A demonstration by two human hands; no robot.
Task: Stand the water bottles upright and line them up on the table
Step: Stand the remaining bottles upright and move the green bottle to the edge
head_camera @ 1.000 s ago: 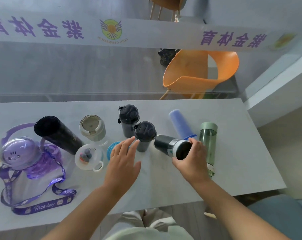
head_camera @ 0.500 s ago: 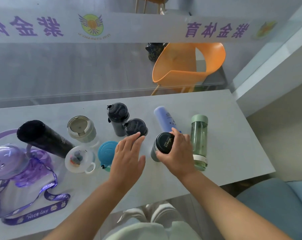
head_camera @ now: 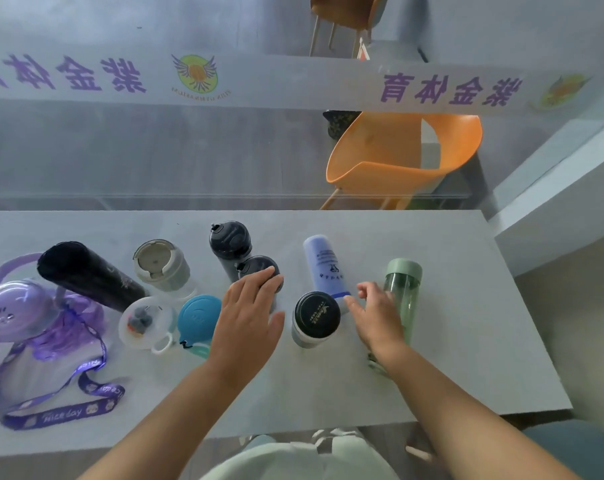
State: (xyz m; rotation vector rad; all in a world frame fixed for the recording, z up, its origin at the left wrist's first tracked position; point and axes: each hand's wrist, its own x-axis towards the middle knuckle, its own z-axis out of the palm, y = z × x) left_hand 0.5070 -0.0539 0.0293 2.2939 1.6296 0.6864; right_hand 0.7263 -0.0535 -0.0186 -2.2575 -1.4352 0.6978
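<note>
Two hands, both holding nothing: my left hand (head_camera: 248,317) is reaching flat-fingered onto a dark bottle (head_camera: 259,271) at its 12 o'clock, my right hand (head_camera: 376,317) is hanging loosely spread. The black-lidded tumbler (head_camera: 316,318) is standing upright at its 9 o'clock, the green bottle (head_camera: 402,292) lying at 3, the lilac bottle (head_camera: 323,265) lying at 12.

A pale grey counter (head_camera: 467,358) stands against a glass partition (head_camera: 155,150) crossed by a frosted band (head_camera: 293,84) with purple characters and a winged logo. Behind the glass stand an orange shell chair (head_camera: 397,161) and, farther off, a brown chair (head_camera: 342,8) on grey floor. A white ledge (head_camera: 553,188) runs along the right.
</note>
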